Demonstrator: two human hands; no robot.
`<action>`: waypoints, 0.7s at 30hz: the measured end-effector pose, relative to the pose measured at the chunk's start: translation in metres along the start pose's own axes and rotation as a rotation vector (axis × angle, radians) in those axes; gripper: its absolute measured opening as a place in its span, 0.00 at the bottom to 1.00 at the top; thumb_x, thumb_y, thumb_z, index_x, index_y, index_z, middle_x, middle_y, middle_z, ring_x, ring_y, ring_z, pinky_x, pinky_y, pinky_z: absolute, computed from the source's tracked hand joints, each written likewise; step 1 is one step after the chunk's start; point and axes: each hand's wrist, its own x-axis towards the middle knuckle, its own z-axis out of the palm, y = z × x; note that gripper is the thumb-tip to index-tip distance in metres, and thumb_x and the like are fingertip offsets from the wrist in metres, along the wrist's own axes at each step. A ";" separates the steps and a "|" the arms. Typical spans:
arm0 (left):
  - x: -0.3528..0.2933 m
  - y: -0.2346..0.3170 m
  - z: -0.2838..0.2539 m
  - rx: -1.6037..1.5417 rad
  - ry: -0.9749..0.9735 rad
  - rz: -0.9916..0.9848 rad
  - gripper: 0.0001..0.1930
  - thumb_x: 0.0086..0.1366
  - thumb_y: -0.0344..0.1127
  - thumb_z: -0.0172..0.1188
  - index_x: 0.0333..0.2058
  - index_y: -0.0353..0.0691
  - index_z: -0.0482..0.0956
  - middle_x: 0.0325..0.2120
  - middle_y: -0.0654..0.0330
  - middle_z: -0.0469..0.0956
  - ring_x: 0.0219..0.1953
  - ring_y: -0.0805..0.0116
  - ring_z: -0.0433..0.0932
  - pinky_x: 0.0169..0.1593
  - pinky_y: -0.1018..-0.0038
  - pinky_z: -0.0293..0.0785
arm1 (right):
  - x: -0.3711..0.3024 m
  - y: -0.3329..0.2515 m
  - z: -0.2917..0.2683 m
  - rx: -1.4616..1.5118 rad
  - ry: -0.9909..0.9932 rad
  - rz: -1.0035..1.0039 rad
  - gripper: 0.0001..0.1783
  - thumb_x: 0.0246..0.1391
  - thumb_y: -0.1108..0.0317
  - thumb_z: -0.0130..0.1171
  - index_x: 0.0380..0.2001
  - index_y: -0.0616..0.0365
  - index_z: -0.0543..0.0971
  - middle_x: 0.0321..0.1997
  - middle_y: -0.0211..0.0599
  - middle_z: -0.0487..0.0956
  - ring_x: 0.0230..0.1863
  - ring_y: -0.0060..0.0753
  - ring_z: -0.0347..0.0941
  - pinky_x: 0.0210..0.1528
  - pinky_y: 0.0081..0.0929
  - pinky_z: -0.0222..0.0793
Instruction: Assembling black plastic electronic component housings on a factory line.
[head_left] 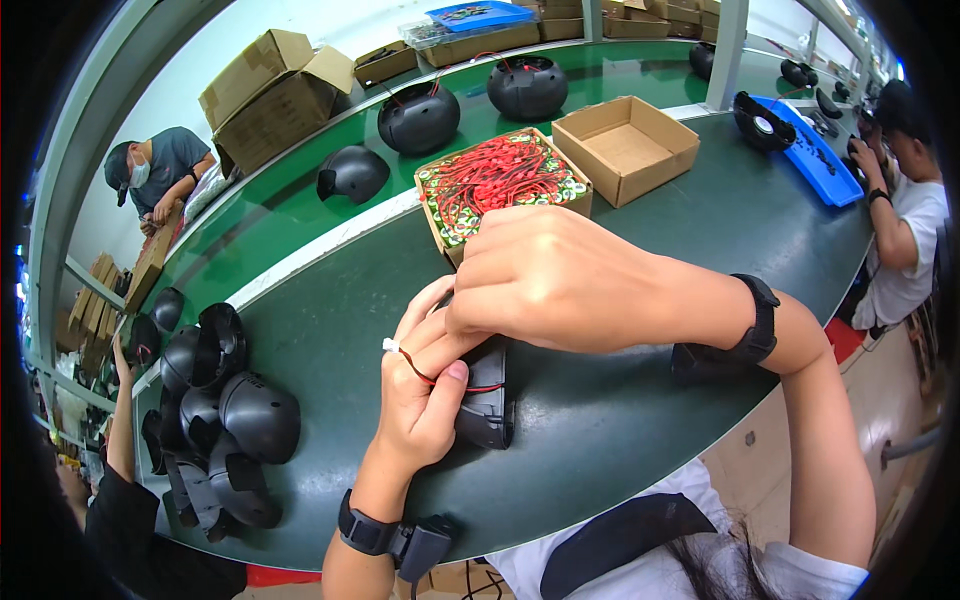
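Note:
My left hand (420, 395) is closed around a black curved plastic shell (487, 415) at the middle of the bench's near side. A thin red-and-black wire (425, 376) with a white connector (390, 345) runs over the left fingers and under the thumb. Across the top of the left fingers lies my right hand (535, 275), its fingers curled down and pressed together at the shell's far end. Whatever those right fingers pinch is hidden behind the hand. Just beyond, a cardboard box (578, 205) holds red and black wires (495, 180) with round green-and-white boards.
Several black shells (258, 415) are heaped at left. A second cardboard box (655, 170) stands right of the wires. Round black housings (420, 118) sit on the green belt (290, 215). A co-worker (905, 200) is at right beside a blue tray (825, 165); another person's arm (122, 410) reaches in at left.

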 end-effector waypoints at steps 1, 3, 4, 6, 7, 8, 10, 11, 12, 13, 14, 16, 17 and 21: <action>0.000 -0.001 0.001 0.008 0.020 0.019 0.20 0.55 0.31 0.45 0.42 0.29 0.81 0.46 0.46 0.77 0.58 0.42 0.67 0.63 0.55 0.58 | 0.000 0.002 0.000 0.002 0.001 -0.002 0.06 0.40 0.71 0.60 0.24 0.61 0.78 0.23 0.37 0.78 0.32 0.38 0.77 0.35 0.35 0.71; 0.003 0.000 0.004 -0.003 0.038 0.045 0.20 0.56 0.31 0.45 0.42 0.29 0.80 0.45 0.46 0.78 0.58 0.42 0.67 0.63 0.55 0.59 | -0.002 0.007 -0.001 0.382 0.129 0.196 0.11 0.40 0.71 0.63 0.29 0.64 0.79 0.29 0.42 0.81 0.36 0.44 0.78 0.37 0.35 0.74; 0.004 -0.001 0.004 -0.015 0.055 0.074 0.20 0.56 0.31 0.45 0.43 0.29 0.80 0.45 0.46 0.78 0.58 0.41 0.67 0.62 0.55 0.59 | -0.004 0.017 -0.004 0.378 0.114 0.179 0.20 0.42 0.70 0.65 0.41 0.66 0.78 0.41 0.48 0.81 0.43 0.46 0.78 0.45 0.34 0.74; 0.001 -0.004 0.001 -0.012 0.062 0.060 0.20 0.58 0.32 0.44 0.44 0.29 0.79 0.44 0.47 0.78 0.57 0.41 0.68 0.62 0.54 0.60 | -0.013 0.029 0.001 0.482 0.088 0.204 0.28 0.44 0.70 0.65 0.52 0.64 0.74 0.50 0.51 0.77 0.51 0.46 0.76 0.54 0.34 0.71; 0.002 -0.008 0.001 -0.034 0.078 0.070 0.20 0.59 0.33 0.44 0.44 0.29 0.79 0.44 0.47 0.79 0.57 0.41 0.68 0.62 0.54 0.60 | -0.022 0.033 0.007 0.568 -0.014 0.242 0.31 0.45 0.71 0.65 0.55 0.63 0.71 0.53 0.51 0.76 0.54 0.45 0.74 0.57 0.34 0.69; 0.003 -0.010 0.001 -0.055 0.094 0.080 0.20 0.59 0.34 0.44 0.43 0.29 0.79 0.44 0.48 0.79 0.57 0.41 0.68 0.62 0.54 0.60 | -0.029 0.038 0.015 0.654 -0.116 0.280 0.35 0.45 0.71 0.66 0.59 0.62 0.69 0.55 0.50 0.75 0.57 0.44 0.72 0.61 0.34 0.66; 0.003 -0.009 0.002 -0.047 0.111 0.066 0.21 0.60 0.36 0.43 0.43 0.29 0.80 0.44 0.48 0.79 0.57 0.41 0.69 0.61 0.54 0.61 | -0.037 0.034 0.032 0.964 -0.053 0.424 0.29 0.49 0.77 0.63 0.57 0.63 0.71 0.55 0.44 0.75 0.57 0.34 0.71 0.62 0.32 0.67; 0.003 -0.009 0.003 -0.055 0.120 0.075 0.21 0.60 0.36 0.44 0.43 0.29 0.80 0.44 0.48 0.79 0.57 0.41 0.69 0.61 0.53 0.61 | -0.039 0.034 0.037 1.060 -0.010 0.452 0.27 0.50 0.79 0.62 0.56 0.63 0.72 0.55 0.42 0.75 0.57 0.31 0.71 0.61 0.31 0.67; 0.004 -0.009 0.003 -0.060 0.130 0.084 0.21 0.60 0.37 0.44 0.43 0.29 0.80 0.44 0.47 0.79 0.57 0.41 0.69 0.61 0.53 0.61 | -0.039 0.035 0.040 1.155 0.036 0.475 0.26 0.51 0.81 0.61 0.55 0.62 0.73 0.54 0.40 0.76 0.57 0.28 0.71 0.60 0.29 0.68; 0.003 -0.010 0.005 -0.055 0.143 0.081 0.22 0.60 0.39 0.44 0.43 0.28 0.80 0.44 0.47 0.79 0.56 0.41 0.70 0.61 0.54 0.61 | -0.041 0.037 0.043 1.156 0.039 0.477 0.26 0.51 0.81 0.61 0.55 0.62 0.73 0.54 0.40 0.76 0.57 0.28 0.71 0.60 0.29 0.68; 0.003 -0.010 0.005 -0.056 0.140 0.081 0.22 0.60 0.39 0.44 0.43 0.28 0.80 0.44 0.47 0.79 0.56 0.41 0.70 0.61 0.54 0.61 | -0.042 0.038 0.045 1.221 0.043 0.498 0.26 0.50 0.81 0.62 0.55 0.62 0.74 0.53 0.39 0.76 0.56 0.28 0.72 0.59 0.29 0.69; 0.003 -0.011 0.006 -0.070 0.145 0.081 0.23 0.60 0.39 0.43 0.43 0.28 0.80 0.44 0.47 0.79 0.56 0.41 0.70 0.61 0.54 0.61 | -0.044 0.038 0.047 1.288 0.048 0.522 0.25 0.50 0.82 0.62 0.54 0.62 0.74 0.53 0.38 0.76 0.54 0.27 0.72 0.58 0.28 0.71; 0.003 -0.012 0.006 -0.072 0.142 0.080 0.23 0.60 0.39 0.43 0.43 0.28 0.80 0.44 0.47 0.79 0.56 0.41 0.70 0.61 0.54 0.61 | -0.044 0.038 0.047 1.328 0.060 0.542 0.25 0.49 0.82 0.63 0.53 0.62 0.75 0.52 0.37 0.77 0.53 0.27 0.73 0.57 0.28 0.71; 0.001 -0.012 0.006 -0.096 0.134 0.065 0.23 0.60 0.40 0.43 0.43 0.28 0.80 0.44 0.46 0.79 0.56 0.42 0.69 0.61 0.53 0.60 | -0.043 0.034 0.046 1.325 0.096 0.578 0.25 0.45 0.84 0.65 0.50 0.64 0.77 0.49 0.38 0.78 0.51 0.27 0.75 0.55 0.27 0.73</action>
